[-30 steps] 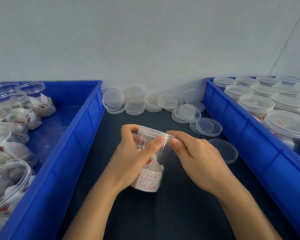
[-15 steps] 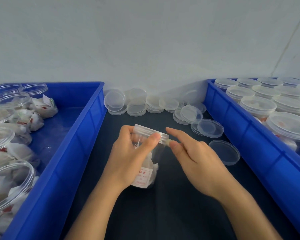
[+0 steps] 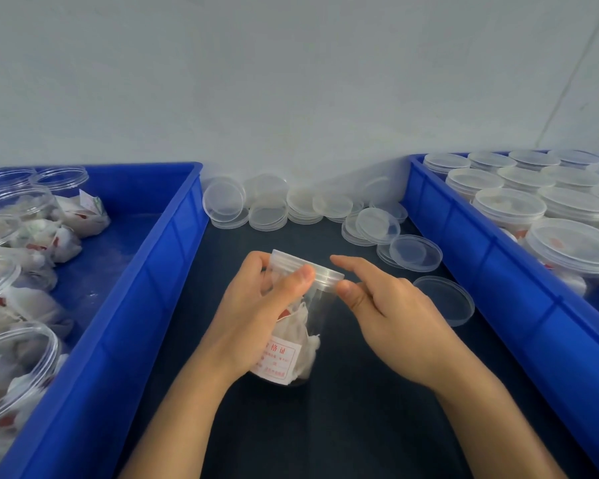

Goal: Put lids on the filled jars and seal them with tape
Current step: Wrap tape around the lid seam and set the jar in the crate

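Between two blue plastic bins on the dark table, the left hand [image 3: 256, 316] grips a clear cylindrical jar [image 3: 293, 326], tilted, lidded; the right hand [image 3: 395, 316], fingers loosely extended, touches its ribbed lid [image 3: 308, 266].

left hand [image 3: 253, 316] curled in grip, thumb up; right hand [image 3: 391, 312] beside, fingers extended, relaxed.

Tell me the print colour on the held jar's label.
Red print on a white label, seen in the head view.

A small packing workstation: 2 blue plastic bins [image 3: 146, 271] of jars flank loose clear lids [image 3: 332, 205] on a dark tabletop [image 3: 343, 426].
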